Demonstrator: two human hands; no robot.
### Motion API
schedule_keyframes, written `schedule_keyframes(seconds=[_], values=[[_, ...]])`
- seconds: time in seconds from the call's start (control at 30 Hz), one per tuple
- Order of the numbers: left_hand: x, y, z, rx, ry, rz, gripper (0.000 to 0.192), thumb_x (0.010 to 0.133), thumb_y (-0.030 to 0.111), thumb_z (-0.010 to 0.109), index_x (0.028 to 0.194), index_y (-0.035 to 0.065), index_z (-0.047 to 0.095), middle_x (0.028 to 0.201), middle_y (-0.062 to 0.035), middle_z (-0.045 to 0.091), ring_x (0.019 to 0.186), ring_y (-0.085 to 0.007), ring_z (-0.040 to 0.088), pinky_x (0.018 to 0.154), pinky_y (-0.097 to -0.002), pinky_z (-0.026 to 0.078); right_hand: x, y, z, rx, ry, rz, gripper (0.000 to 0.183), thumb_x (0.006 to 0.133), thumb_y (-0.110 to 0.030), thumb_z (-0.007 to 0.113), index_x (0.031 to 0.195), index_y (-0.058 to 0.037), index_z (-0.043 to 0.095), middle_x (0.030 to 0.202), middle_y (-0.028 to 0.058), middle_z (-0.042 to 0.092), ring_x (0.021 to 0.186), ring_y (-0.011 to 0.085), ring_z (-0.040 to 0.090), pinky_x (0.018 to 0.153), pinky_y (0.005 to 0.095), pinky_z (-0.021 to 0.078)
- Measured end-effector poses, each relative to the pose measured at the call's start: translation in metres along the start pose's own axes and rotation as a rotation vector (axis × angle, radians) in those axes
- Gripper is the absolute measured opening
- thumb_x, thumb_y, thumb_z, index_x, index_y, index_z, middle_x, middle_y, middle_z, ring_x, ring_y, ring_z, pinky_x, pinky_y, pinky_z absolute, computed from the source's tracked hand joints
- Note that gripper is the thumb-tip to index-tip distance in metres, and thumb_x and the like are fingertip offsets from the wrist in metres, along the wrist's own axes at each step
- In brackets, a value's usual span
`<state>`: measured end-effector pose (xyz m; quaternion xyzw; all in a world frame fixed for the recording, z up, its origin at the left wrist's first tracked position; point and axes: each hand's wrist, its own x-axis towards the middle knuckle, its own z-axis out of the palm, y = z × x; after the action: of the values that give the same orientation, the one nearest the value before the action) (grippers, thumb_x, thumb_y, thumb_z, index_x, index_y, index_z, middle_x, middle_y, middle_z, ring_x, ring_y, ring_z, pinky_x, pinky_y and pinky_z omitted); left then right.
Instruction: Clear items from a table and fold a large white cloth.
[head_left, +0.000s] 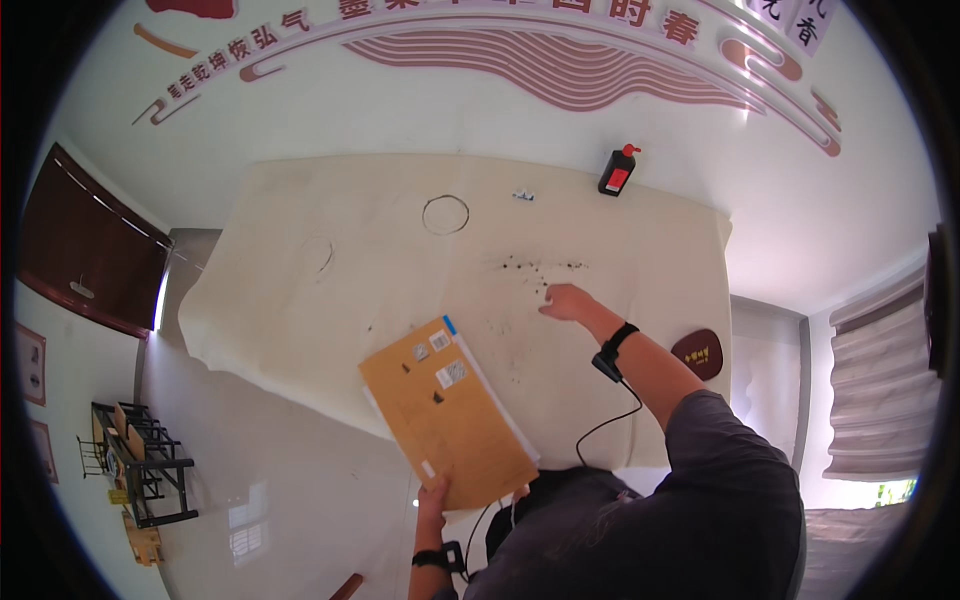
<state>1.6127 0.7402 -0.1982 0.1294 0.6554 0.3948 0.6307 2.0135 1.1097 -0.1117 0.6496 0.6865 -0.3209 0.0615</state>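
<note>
My left hand (433, 501) grips the lower edge of a brown kraft-paper envelope (457, 420). The envelope is tilted over the table's front edge; it bears printed code labels and small dark marks. White paper edges show beneath it, with a blue strip at its top corner. My right hand (568, 302) is over the cream table cover (375, 277), just below a patch of black ink spots (540, 266). Its fingers are curled, and whether anything is between them cannot be made out. A dark band with a small device is on each wrist.
A black bottle with a red nozzle (616, 172) stands at the back. A small blue-and-white item (523, 195) lies left of it. A dark red rounded object (697, 354) bearing writing sits at the right edge. A thin black cable (600, 427) hangs from my right wrist. Black-framed furniture (150, 465) stands left.
</note>
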Motion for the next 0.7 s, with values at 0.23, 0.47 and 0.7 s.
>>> schedule_keyframes(seconds=[0.23, 0.47, 0.7], values=[[0.012, -0.013, -0.006, 0.159, 0.124, -0.125, 0.047, 0.090, 0.023, 0.067, 0.126, -0.0046, 0.053, 0.116, -0.0109, 0.063, 0.102, -0.0205, 0.062, 0.087, -0.0347, 0.050, 0.216, 0.051, -0.080, 0.181, 0.525, 0.117, 0.058, 0.082, -0.038, 0.071, 0.125, -0.0019, 0.056, 0.124, 0.0234, 0.055, 0.115, 0.0389, 0.053, 0.097, 0.0456, 0.0462], [-0.003, 0.020, 0.026, 0.104, 0.143, -0.164, 0.049, 0.089, 0.023, 0.068, 0.126, -0.0056, 0.053, 0.115, -0.0118, 0.063, 0.103, -0.0224, 0.061, 0.089, -0.0356, 0.049, 0.264, 0.041, -0.077, 0.192, 0.684, 0.167, 0.043, 0.083, -0.023, 0.068, 0.123, -0.0097, 0.056, 0.127, 0.0176, 0.050, 0.115, 0.0363, 0.052, 0.094, 0.0468, 0.0480], [-0.001, 0.018, 0.021, 0.039, 0.121, -0.134, 0.049, 0.088, 0.022, 0.069, 0.126, -0.0057, 0.053, 0.114, -0.0133, 0.064, 0.102, -0.0232, 0.062, 0.090, -0.0360, 0.049, 0.239, 0.034, -0.056, 0.190, 0.809, -0.194, 0.020, 0.091, -0.009, 0.060, 0.110, -0.0032, 0.059, 0.101, 0.0128, 0.059, 0.089, 0.0272, 0.064, 0.080, 0.0374, 0.0538]])
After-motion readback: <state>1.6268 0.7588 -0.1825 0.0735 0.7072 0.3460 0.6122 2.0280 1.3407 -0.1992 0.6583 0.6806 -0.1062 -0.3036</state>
